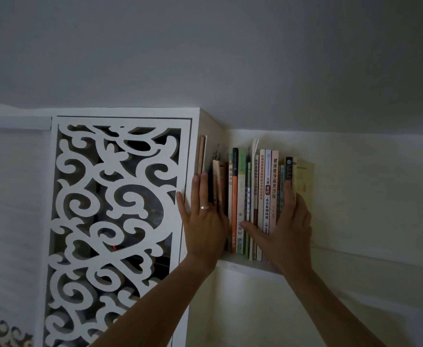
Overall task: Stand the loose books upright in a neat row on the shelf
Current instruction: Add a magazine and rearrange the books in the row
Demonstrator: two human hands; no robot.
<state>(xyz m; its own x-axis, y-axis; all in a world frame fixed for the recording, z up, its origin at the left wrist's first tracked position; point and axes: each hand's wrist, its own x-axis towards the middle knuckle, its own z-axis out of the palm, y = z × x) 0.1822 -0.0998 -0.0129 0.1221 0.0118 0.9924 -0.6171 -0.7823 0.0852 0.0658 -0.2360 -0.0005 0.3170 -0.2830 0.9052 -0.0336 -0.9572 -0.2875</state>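
A row of several books (pixel 253 196) stands upright on a white shelf (pixel 245 267) high on the wall. My left hand (pixel 203 221) lies flat with straight fingers against the spines at the row's left end, next to the cabinet side. My right hand (pixel 288 226) presses the right end of the row, its fingers straight up along a dark spine and a pale yellow book (pixel 305 181), its thumb stretched left across the lower spines. A tall thin book (pixel 201 156) leans at the far left, against the cabinet.
A white cabinet with a carved scroll-pattern panel (pixel 110 221) stands directly left of the shelf. The shelf runs on to the right (pixel 380 259) along a cream wall. The ceiling is close above.
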